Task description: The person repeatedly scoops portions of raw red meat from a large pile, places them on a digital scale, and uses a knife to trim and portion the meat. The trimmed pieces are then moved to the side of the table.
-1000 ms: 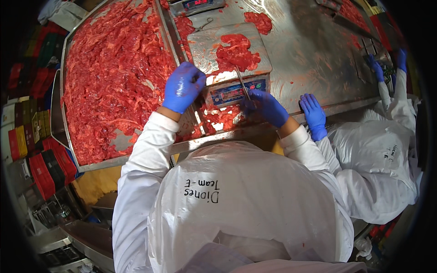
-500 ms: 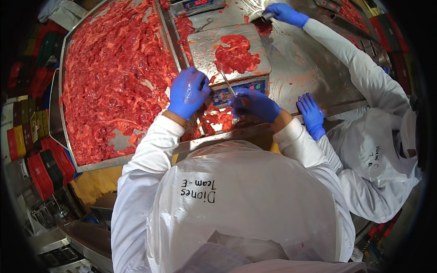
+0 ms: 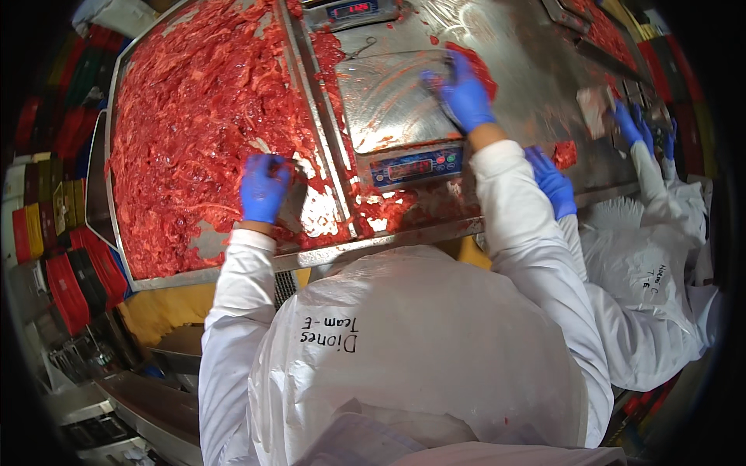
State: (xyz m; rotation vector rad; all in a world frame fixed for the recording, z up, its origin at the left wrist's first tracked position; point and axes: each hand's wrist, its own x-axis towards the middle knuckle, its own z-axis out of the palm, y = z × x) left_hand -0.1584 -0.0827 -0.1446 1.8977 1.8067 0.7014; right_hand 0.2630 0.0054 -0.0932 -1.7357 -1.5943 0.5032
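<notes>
My left hand (image 3: 264, 186), in a blue glove, is at the tray's right part, against the red raw meat (image 3: 194, 124). Its fingers are curled, and what they hold, if anything, is hidden. My right hand (image 3: 466, 93), also gloved in blue, reaches over the right edge of the scale's steel platform (image 3: 396, 101), thumb and fingers apart. Beside and partly behind that hand lies a flat red piece of meat (image 3: 483, 74) on the steel table. The platform bears only wet red smears. Below it is the scale's blue display panel (image 3: 416, 165).
The steel tray rim (image 3: 311, 101) runs between tray and scale. Scissors (image 3: 364, 48) lie behind the platform, near a second scale (image 3: 350, 12). At right, a co-worker's gloved hands (image 3: 633, 124) are near a pale blurred item (image 3: 596, 111). Another blue-gloved hand (image 3: 553, 182) rests beside a small meat piece (image 3: 565, 154).
My right hand has moved up and right, and the meat has left the platform for the table. My left hand has moved left into the tray. The slim metal tool between my hands no longer shows.
</notes>
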